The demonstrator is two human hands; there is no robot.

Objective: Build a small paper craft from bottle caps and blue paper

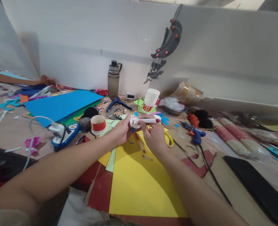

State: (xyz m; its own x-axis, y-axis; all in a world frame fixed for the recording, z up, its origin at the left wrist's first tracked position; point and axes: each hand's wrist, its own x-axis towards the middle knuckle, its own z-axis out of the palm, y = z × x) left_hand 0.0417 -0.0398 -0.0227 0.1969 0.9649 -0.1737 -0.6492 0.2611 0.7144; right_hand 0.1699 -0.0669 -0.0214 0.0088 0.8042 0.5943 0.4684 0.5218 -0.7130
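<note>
My left hand point(122, 129) is closed round a small white paper cup point(134, 121), held on its side above the table. My right hand point(154, 134) grips a white marker with a red cap point(148, 120), its tip end meeting the cup. Both hands hover over a yellow paper sheet point(139, 182). A short stick point(141, 145) lies on the yellow sheet just below the hands.
A red-banded paper cup point(98, 124) and a stack of white cups point(151, 99) stand nearby. Blue paper point(61, 105), a water bottle point(113, 80), two blue glue guns point(194, 131) point(116, 103), yellow-handled scissors point(169, 139), a power strip point(61, 135) and stick bundles point(233, 138) crowd the table.
</note>
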